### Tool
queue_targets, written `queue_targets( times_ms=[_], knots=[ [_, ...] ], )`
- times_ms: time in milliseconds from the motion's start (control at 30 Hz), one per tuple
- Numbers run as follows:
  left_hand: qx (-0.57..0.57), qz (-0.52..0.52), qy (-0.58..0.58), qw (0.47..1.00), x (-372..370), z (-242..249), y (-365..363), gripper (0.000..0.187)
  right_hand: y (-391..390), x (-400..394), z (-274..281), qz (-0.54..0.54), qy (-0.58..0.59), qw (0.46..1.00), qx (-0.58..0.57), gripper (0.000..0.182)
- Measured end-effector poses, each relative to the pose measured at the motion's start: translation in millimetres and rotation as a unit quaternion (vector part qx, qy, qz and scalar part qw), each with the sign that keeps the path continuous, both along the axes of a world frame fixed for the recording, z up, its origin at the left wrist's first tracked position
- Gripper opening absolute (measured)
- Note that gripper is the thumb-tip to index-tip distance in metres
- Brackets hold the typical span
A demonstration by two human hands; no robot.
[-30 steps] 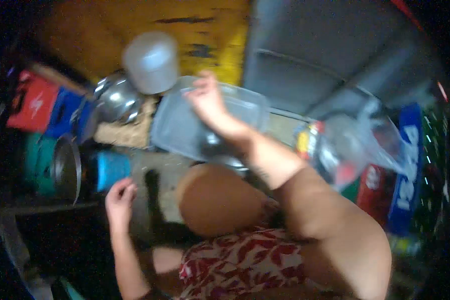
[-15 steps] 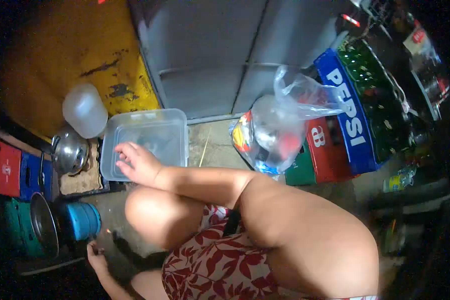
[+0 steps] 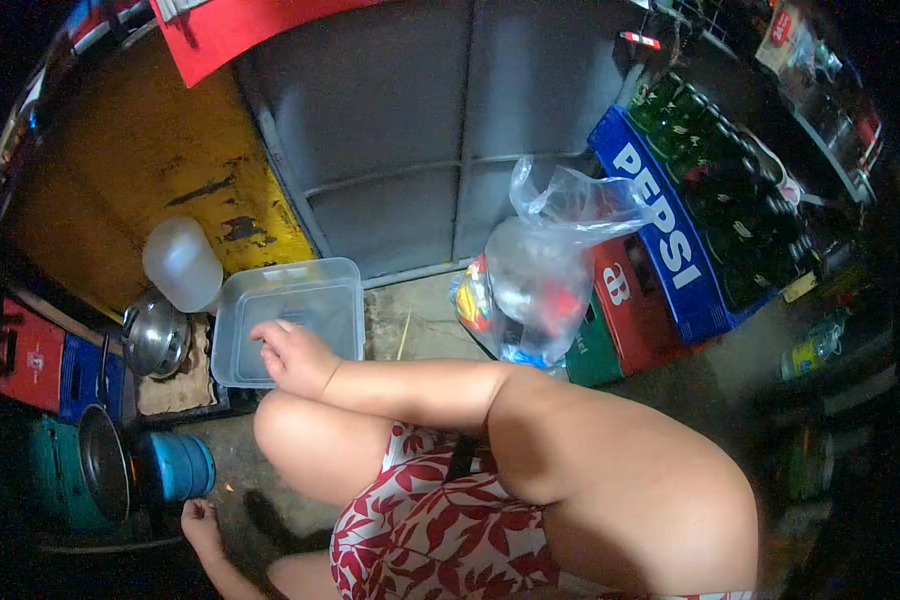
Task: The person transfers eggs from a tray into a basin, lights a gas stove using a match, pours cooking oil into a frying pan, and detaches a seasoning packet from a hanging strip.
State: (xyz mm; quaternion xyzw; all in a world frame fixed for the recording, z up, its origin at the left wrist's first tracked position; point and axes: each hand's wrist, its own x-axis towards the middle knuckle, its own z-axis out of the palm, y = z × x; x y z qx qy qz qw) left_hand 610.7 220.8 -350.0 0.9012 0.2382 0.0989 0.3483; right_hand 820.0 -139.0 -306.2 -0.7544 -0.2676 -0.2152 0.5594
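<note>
At the lower left, my left hand (image 3: 201, 522) hangs just below a blue ridged cylinder (image 3: 183, 466), apart from it. Its fingers are curled in, and nothing shows in them. My right hand (image 3: 295, 354) hovers over the near side of a clear rectangular plastic tub (image 3: 336, 284), its fingers loosely bent and partly apart, holding nothing. The right forearm lies across above my knee (image 3: 310, 445). Beyond the tub's left corner is a translucent white plastic container (image 3: 183, 265). A shiny metal pot (image 3: 157, 338) sits near a cardboard egg tray (image 3: 175, 386).
A frying pan (image 3: 105, 462) is at the left by stacked crates (image 3: 30, 360). A filled clear plastic bag (image 3: 540, 285) stands right of the tub, against red and green crates (image 3: 635, 300). A blue Pepsi crate (image 3: 660, 230) holds green bottles. Grey metal panels (image 3: 380, 130) close the back.
The view has tilted up, bringing a red cloth-like sheet into the top. My left hand's fingers have curled in. My right hand's fingers are less spread and nearer the tub's front edge.
</note>
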Motion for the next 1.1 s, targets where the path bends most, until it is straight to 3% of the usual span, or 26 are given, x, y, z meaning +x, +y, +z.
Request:
queue_targets(
  times_ms=[133, 200, 267, 300, 333, 400, 433, 467, 533, 600, 667, 733, 800, 833, 900, 933, 1000, 1067, 1100],
  knots=[
    [-0.026, -0.016, 0.013, 0.999, 0.2, 2.6, -7.5, 0.019, -17.1, 1.5, 14.2, 0.005, -0.034, 0.999, -0.032, 0.026],
    [-0.035, -0.020, 0.023, 0.999, -8.0, -1.7, -0.2, 0.018, -46.7, 9.0, 36.1, -0.012, -0.132, 0.959, -0.251, 0.026],
    [-0.012, -0.011, 0.056, 0.998, -8.4, 4.4, -3.1, 0.018, -87.2, 20.9, 75.9, -0.113, -0.075, 0.879, -0.456, 0.023],
    [-0.013, -0.003, 0.064, 0.998, -10.9, 5.2, -3.0, 0.018, -111.8, 35.3, 83.9, -0.180, -0.023, 0.851, -0.492, 0.019],
    [-0.010, -0.012, 0.061, 0.998, -12.0, 4.5, -0.7, 0.016, -143.1, 47.8, 83.2, -0.264, -0.012, 0.852, -0.452, 0.020],
    [-0.005, -0.032, 0.052, 0.998, -13.0, 4.1, 2.7, 0.014, -206.2, 58.9, 82.0, -0.413, 0.062, 0.776, -0.474, 0.037],
    [-0.005, -0.025, 0.058, 0.998, -13.8, 7.6, 0.5, 0.014, -237.2, 58.1, 81.6, -0.448, 0.122, 0.733, -0.497, 0.052],
    [-0.007, -0.028, 0.072, 0.997, -13.5, 11.9, -4.3, 0.013, -271.3, 58.0, 63.7, -0.492, 0.109, 0.690, -0.519, 0.064],
    [-0.010, -0.028, 0.084, 0.996, -13.8, 15.1, -6.1, 0.012, -304.6, 40.3, 66.4, -0.505, 0.297, 0.636, -0.503, 0.072],
    [-0.015, -0.032, 0.090, 0.995, -11.9, 12.3, -9.3, 0.013, -372.0, 48.2, -25.5, -0.499, 0.263, 0.662, -0.494, 0.065],
    [-0.051, -0.013, 0.101, 0.994, -10.9, 8.4, -9.3, 0.014, -373.2, 29.0, -38.2, -0.464, 0.348, 0.672, -0.460, 0.052],
    [-0.086, 0.002, 0.114, 0.990, -8.0, -2.6, -0.8, 0.014, -366.9, 7.4, -42.6, -0.363, 0.340, 0.740, -0.452, 0.043],
    [-0.037, -0.025, 0.103, 0.994, -7.6, -19.8, 13.1, 0.014, -353.3, -10.8, -49.6, -0.273, 0.325, 0.843, -0.331, 0.037],
    [-0.043, -0.018, 0.109, 0.993, -6.6, -14.5, 7.1, 0.017, -353.5, -13.0, -56.4, -0.273, 0.324, 0.842, -0.332, 0.037],
    [-0.021, -0.018, 0.123, 0.992, -5.7, 2.2, -6.9, 0.016, -352.3, -13.8, -69.6, -0.188, 0.366, 0.882, -0.229, 0.057],
    [0.001, -0.017, 0.137, 0.990, -4.1, 9.5, -16.0, 0.017, -348.4, -17.4, -59.4, -0.186, 0.365, 0.882, -0.232, 0.057],
    [0.029, -0.036, 0.134, 0.990, -0.4, 20.6, -34.4, 0.018, -337.4, -19.3, -31.9, -0.135, 0.230, 0.914, -0.305, 0.080],
    [0.049, -0.054, 0.155, 0.985, -1.2, 11.4, -27.4, 0.024, -332.9, -8.3, -17.8, -0.148, 0.295, 0.849, -0.412, 0.094],
    [0.040, -0.043, 0.174, 0.983, -1.9, 1.8, -12.1, 0.028, -309.6, -10.3, 11.8, -0.175, 0.332, 0.806, -0.457, 0.092]
  ],
)
